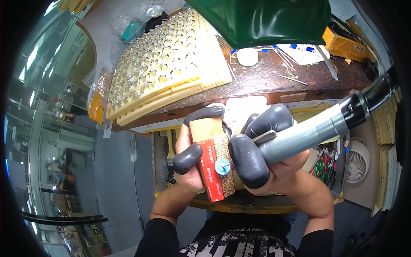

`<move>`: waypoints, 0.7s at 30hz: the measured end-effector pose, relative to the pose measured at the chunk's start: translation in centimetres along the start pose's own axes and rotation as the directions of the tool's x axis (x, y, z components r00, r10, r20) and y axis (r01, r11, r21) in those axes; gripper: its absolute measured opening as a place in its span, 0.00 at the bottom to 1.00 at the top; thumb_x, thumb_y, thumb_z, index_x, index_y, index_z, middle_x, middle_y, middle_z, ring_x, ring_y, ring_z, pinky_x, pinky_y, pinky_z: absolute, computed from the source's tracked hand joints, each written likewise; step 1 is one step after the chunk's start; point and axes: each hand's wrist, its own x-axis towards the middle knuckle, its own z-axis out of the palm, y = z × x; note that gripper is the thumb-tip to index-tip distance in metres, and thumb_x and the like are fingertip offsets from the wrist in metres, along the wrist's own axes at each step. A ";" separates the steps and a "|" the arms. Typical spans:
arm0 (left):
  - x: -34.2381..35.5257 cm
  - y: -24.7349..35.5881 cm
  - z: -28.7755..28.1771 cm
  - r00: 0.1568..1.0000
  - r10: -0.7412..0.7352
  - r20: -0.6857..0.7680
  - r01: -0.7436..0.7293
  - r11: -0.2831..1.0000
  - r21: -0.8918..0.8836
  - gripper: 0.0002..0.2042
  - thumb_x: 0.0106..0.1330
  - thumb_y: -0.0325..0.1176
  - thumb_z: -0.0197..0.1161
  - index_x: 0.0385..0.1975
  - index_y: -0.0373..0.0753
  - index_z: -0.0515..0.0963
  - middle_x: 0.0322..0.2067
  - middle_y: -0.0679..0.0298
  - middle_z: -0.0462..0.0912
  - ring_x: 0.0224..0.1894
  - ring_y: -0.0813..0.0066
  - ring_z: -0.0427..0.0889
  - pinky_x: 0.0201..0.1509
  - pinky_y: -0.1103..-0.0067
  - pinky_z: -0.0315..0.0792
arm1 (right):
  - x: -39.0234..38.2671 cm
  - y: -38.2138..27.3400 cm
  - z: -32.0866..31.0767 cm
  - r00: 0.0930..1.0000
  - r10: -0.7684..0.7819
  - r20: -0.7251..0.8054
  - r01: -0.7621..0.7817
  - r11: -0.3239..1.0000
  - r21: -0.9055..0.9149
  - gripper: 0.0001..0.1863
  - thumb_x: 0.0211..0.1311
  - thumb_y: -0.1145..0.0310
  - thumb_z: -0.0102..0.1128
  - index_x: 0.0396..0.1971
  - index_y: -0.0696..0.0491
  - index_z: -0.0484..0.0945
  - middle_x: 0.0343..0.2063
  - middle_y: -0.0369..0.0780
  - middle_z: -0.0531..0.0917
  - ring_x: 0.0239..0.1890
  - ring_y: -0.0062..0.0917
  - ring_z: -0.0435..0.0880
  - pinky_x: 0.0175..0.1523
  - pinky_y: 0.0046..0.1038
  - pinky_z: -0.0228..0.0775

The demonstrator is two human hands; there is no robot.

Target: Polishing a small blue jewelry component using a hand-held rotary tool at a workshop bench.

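Note:
My left hand (189, 165), with black finger cots on, is closed round a small wooden block (206, 129). Red printed tape (210, 171) covers part of its top, beside a strip of rough brown weave (222, 147). My right hand (261, 150), also in black finger cots, grips a silver rotary handpiece (306, 136) like a pen. A light-blue disc (222, 166) on the handpiece's thin shaft lies over the line between red tape and weave. It looks in contact with the block, though I cannot tell whether it spins.
Cream trays (171, 83) with rows of shiny rings stand on the dark wooden bench (265, 77) at the far left. A green sheet (265, 21) hangs over the back. Thin rods, a knife (327, 64) and a white fan (357, 159) are on the right. An open drawer lies below my hands.

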 end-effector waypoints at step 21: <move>0.0 0.4 1.2 0.999 0.030 -0.015 -0.030 0.999 -0.034 0.31 0.60 0.40 0.61 0.62 0.33 0.64 0.56 0.54 0.72 0.52 0.68 0.77 0.59 0.68 0.75 | 0.7 -0.2 0.2 0.999 -0.046 -0.003 0.046 0.999 0.021 0.06 0.52 0.86 0.64 0.27 0.64 0.76 0.27 0.45 0.77 0.22 0.24 0.77 0.25 0.27 0.69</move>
